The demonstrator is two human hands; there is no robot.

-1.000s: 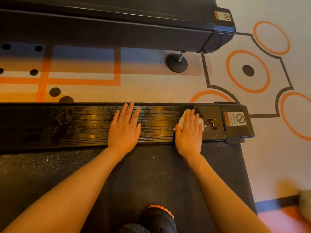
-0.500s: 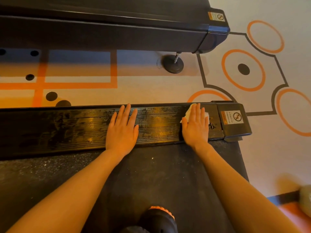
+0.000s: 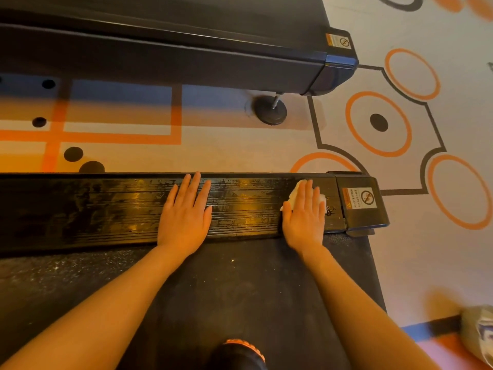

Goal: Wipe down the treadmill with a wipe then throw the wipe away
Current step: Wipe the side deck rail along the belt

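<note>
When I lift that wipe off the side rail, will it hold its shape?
Probably not: the wipe looks crumpled and thin under the flat right hand, so likely limp and light. The side rail glistens, so it may cling, damp.

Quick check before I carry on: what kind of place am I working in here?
Most likely a gym floor. A second treadmill stands parallel beyond the side rail where the right hand presses the wipe; the end cap carries a no-stepping label, and the floor has orange rings and lines.
</note>
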